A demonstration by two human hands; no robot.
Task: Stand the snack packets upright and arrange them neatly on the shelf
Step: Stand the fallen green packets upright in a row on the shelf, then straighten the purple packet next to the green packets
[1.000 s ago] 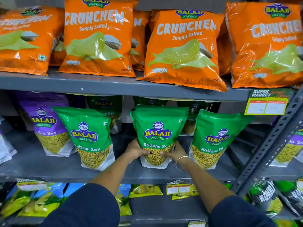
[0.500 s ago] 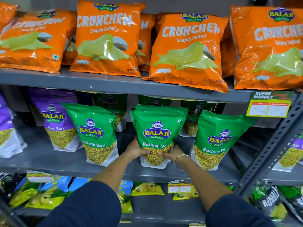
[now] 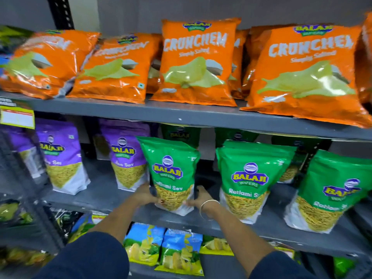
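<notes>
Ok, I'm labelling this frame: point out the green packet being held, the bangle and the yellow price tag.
green packet [image 3: 171,172], head view, logo on its front.
bangle [image 3: 208,208], head view, band at the wrist.
yellow price tag [image 3: 17,114], head view, white panel.

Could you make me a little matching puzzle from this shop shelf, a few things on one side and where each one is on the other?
Things:
1. Orange Crunchem bags
2. Purple Balaji pouches
3. Green Ratlami Sev pouch
4. Blue and green packets

Places:
A. Bottom shelf, below the arms
B. Top shelf
C. Middle shelf, between the left hand and right hand
D. Middle shelf, left part

Pairs: 1-B, 2-D, 3-C, 4-A
</notes>
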